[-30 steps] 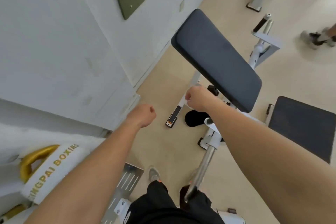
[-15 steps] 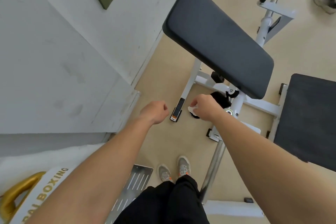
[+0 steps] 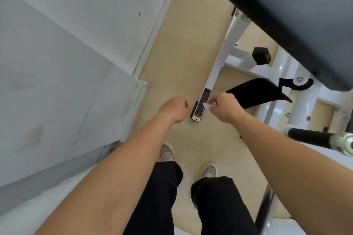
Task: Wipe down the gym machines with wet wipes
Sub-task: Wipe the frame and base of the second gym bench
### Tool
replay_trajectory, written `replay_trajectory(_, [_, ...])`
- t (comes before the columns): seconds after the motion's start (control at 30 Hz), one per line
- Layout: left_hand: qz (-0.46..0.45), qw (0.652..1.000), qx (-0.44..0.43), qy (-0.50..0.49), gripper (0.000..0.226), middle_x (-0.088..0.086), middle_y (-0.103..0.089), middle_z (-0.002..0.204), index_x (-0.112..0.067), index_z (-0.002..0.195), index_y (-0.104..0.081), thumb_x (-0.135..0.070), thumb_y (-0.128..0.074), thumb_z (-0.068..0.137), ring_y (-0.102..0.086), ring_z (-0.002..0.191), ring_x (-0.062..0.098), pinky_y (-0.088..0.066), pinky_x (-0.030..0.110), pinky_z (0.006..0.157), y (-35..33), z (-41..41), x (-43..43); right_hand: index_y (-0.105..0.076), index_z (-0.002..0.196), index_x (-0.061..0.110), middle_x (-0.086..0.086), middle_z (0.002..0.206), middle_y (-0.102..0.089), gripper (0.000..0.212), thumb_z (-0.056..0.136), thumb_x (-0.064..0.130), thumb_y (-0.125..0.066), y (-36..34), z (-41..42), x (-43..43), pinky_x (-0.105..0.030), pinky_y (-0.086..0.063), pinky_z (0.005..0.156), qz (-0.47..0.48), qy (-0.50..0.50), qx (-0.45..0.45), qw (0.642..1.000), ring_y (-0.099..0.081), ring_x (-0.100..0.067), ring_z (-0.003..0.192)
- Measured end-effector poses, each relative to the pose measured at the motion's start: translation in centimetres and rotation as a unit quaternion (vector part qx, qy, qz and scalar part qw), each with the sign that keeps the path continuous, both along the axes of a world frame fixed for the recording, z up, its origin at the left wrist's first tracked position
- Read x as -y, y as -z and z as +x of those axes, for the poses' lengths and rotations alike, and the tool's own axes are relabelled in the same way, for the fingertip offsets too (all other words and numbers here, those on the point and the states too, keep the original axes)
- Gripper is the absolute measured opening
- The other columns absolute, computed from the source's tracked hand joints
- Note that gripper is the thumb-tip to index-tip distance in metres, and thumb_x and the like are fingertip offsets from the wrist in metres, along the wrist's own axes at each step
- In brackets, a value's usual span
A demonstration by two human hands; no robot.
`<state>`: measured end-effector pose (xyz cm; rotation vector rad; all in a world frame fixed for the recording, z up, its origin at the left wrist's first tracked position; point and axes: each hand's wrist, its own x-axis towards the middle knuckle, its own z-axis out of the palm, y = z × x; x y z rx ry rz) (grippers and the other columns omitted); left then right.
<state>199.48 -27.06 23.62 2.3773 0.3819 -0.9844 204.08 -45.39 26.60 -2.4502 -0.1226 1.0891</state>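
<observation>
My right hand (image 3: pixel 222 108) pinches a small white wet wipe (image 3: pixel 208 105), held in the air above the floor beside the machine's white frame leg (image 3: pixel 219 65). My left hand (image 3: pixel 174 108) is curled into a loose fist with nothing seen in it, a little left of the leg's labelled foot (image 3: pixel 200 108). The machine's dark grey pad (image 3: pixel 298 4) fills the upper right, close to the camera. Both hands are clear of the pad and the frame.
A grey-white wall and column (image 3: pixel 76 53) run down the left. A black-gripped handle bar (image 3: pixel 313 138) juts in at the right, and a black seat pad (image 3: pixel 256 94) sits under the frame. My legs and grey shoes (image 3: pixel 168 152) stand on beige floor.
The view has tilted down and moved closer to the machine, so the pad now looms at upper right. Both hands have stayed close together out in front of me.
</observation>
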Motion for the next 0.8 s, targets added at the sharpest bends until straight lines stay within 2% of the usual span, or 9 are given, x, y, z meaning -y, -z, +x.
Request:
replay_trajectory(0.17, [0.003,1.0,0.0,0.017,0.022,0.001,-0.067,0.121,-0.024,0.111,-0.066,-0.03,-0.053,0.095,-0.061,0.111,0.024,-0.05,0.033,0.093,13.3,2.4,-1.9,-0.07,0.117,0.007,-0.01,0.116,-0.069,0.027,0.1,0.017,-0.052,14.4,2.1,-1.5,-0.024,-0.041,0.081,-0.001,0.011,0.011,1.0,-0.062,-0.027,0.105])
replay_trajectory(0.3, [0.006,0.999,-0.005,0.043,0.027,-0.001,-0.063,0.128,-0.026,0.121,-0.061,-0.033,-0.053,0.096,-0.059,0.116,0.023,-0.048,0.034,0.096,23.5,4.3,-1.7,-0.068,0.122,0.015,-0.006,0.116,-0.069,0.032,0.098,0.012,-0.048,25.8,3.6,-1.2,-0.026,-0.042,0.077,-0.018,0.039,0.049,0.998,-0.059,-0.021,0.094])
replay_trajectory(0.43, [-0.016,0.996,0.025,0.09,0.041,0.002,-0.059,0.135,-0.024,0.136,-0.051,-0.033,-0.056,0.096,-0.057,0.119,0.025,-0.048,0.037,0.098,32.3,7.2,0.2,-0.069,0.121,0.018,-0.004,0.124,-0.062,0.028,0.101,0.02,-0.05,35.3,5.5,0.0,-0.03,-0.043,0.078,-0.032,0.05,0.117,0.991,-0.06,-0.024,0.107])
replay_trajectory(0.57, [-0.035,0.986,0.108,0.125,0.052,0.003,-0.051,0.142,-0.02,0.145,-0.04,-0.032,-0.058,0.097,-0.053,0.125,0.026,-0.046,0.041,0.1,38.3,9.9,2.4,-0.069,0.124,0.022,0.001,0.121,-0.056,0.027,0.102,0.029,-0.053,41.9,8.1,1.5,-0.029,-0.042,0.082,-0.017,0.072,0.225,0.972,-0.055,-0.017,0.105])
replay_trajectory(0.67, [-0.029,0.963,0.229,0.141,0.059,0.003,-0.04,0.148,-0.019,0.148,-0.037,-0.034,-0.06,0.096,-0.045,0.13,0.026,-0.047,0.045,0.1,41.7,11.3,3.8,-0.065,0.124,0.023,0.007,0.113,-0.057,0.024,0.101,0.026,-0.056,45.6,9.3,2.7,-0.029,-0.047,0.088,0.045,0.069,0.249,0.965,-0.055,-0.009,0.097])
replay_trajectory(0.8, [-0.059,0.93,0.332,0.148,0.059,-0.004,-0.04,0.152,-0.022,0.15,-0.037,-0.028,-0.058,0.095,-0.041,0.133,0.022,-0.048,0.041,0.099,44.7,12.2,5.4,-0.066,0.104,0.023,0.007,0.103,-0.061,0.008,0.099,0.025,-0.061,48.8,9.7,4.0,-0.034,-0.053,0.082,0.091,0.056,0.303,0.947,-0.06,-0.012,0.089])
